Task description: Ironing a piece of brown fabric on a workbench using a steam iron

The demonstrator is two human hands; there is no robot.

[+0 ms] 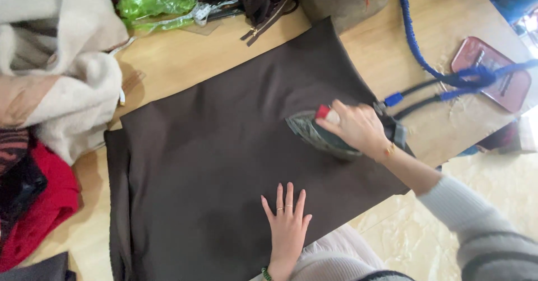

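I see my left hand [287, 225] spread flat, fingers open, on the brown cloth [224, 163] near the tabletop's [168, 62] near edge — and further right, my right hand [358, 128] gripping the iron [314, 132] on that cloth.

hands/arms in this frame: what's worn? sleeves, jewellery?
Left hand: thin ring on one finger, green bead bracelet at the wrist, pale sleeve below. Right hand: thin gold bracelet at the wrist, light grey knit sleeve with darker stripes. No gloves.
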